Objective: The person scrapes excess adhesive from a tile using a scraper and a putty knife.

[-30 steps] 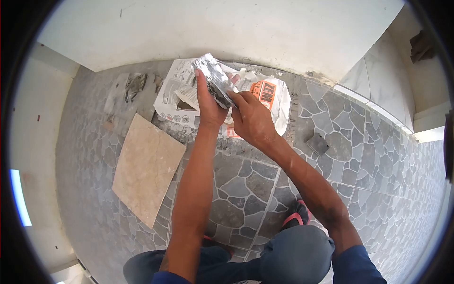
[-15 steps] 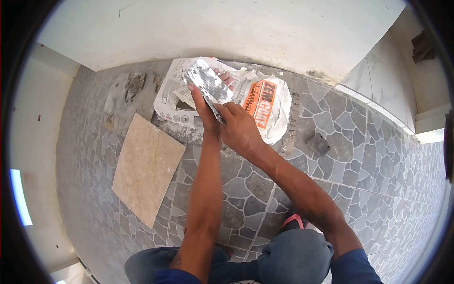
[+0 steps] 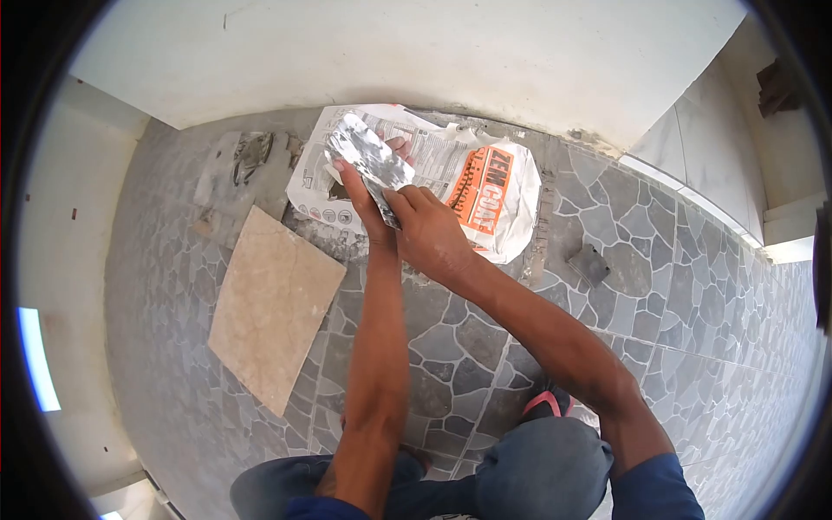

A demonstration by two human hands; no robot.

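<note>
Sack (image 3: 511, 186) behind left hand (image 3: 368, 208); floor (image 3: 676, 303) rightward

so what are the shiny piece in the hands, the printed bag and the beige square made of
The shiny piece glints silvery, mirror-like: metal or foil, unclear which. The printed bag is white, creased, slumped: likely paper or woven plastic. The beige square is flat, faintly veined: probably ceramic or marble tile.

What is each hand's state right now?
Left hand: closed, holding the packet.
Right hand: closed, pinching the same packet at its lower end.
</note>
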